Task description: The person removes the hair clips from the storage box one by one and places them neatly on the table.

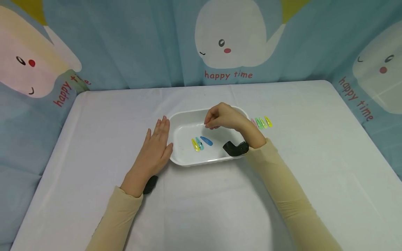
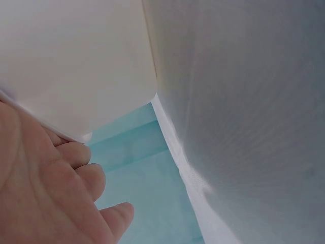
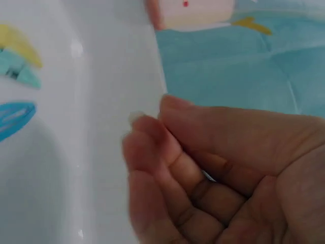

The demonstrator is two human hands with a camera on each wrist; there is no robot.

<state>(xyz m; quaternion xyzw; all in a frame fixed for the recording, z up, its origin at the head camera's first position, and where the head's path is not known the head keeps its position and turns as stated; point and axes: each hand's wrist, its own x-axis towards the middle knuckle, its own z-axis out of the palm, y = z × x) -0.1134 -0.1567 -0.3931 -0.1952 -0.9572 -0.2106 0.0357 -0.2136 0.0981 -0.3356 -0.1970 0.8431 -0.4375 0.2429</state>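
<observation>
A white tray (image 1: 188, 160) sits on the table with three hair clips inside: a yellow clip (image 1: 195, 145), a teal clip (image 1: 199, 143) and a blue clip (image 1: 206, 141). My left hand (image 1: 154, 150) lies along the tray's left end, fingers straight and touching its rim. In the left wrist view, the fingertips are right at the tray wall (image 2: 76, 61). Over the tray's far side hovers my right hand (image 1: 224, 116), fingers curled and thumb tip against the index finger. No clip shows between those fingertips in the right wrist view, where the blue clip lies off to the left.
Several more hair clips, pink, green and yellow (image 1: 263, 122), lie in a row on the table just right of the tray, partly behind the right wrist. A white cloth covers the table (image 1: 314, 157). A blue printed curtain (image 1: 150, 45) hangs around its far edge.
</observation>
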